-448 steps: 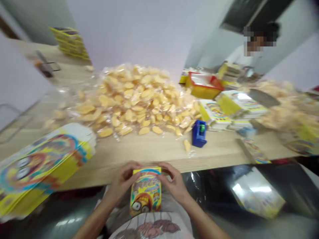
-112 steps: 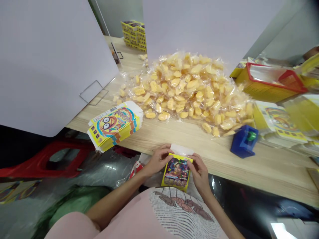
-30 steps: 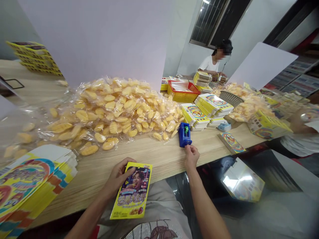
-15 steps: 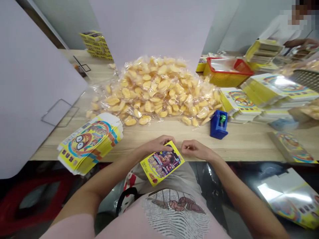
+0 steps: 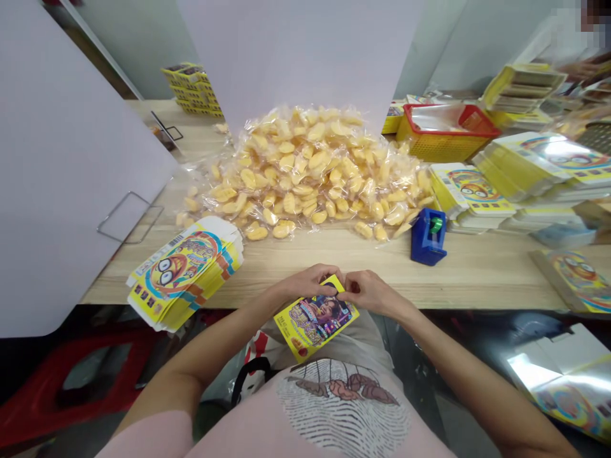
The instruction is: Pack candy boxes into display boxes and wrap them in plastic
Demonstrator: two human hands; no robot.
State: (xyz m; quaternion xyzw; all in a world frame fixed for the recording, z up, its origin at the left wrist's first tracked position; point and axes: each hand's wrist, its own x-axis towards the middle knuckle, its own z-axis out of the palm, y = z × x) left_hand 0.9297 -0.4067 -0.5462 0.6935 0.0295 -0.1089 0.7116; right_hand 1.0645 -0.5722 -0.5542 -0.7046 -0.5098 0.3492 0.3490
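Observation:
A yellow printed box [image 5: 317, 321] with a dark picture rests over my lap at the table's front edge. My left hand [image 5: 312, 282] grips its upper end, thumb on the printed face. At the same end, my right hand [image 5: 367, 291] has its fingers pinched together against the top edge of the box. Whatever lies between those fingertips is too small to make out. Beyond my hands lies a large heap of yellow pieces in clear wrappers [image 5: 310, 172]. A blue tape dispenser [image 5: 428, 236] with green tape stands to the right of it.
Flat yellow cartons [image 5: 184, 273] lie stacked at the left table edge. More carton stacks [image 5: 477, 191] stand at the right, before a yellow-red basket [image 5: 443, 137]. White panels [image 5: 305, 57] rise behind and at left. A red stool [image 5: 95, 375] is below left. Another person works at the far right.
My right hand has moved left onto the box's upper end, where it was apart from it before. My left hand keeps its hold. The view has shifted slightly.

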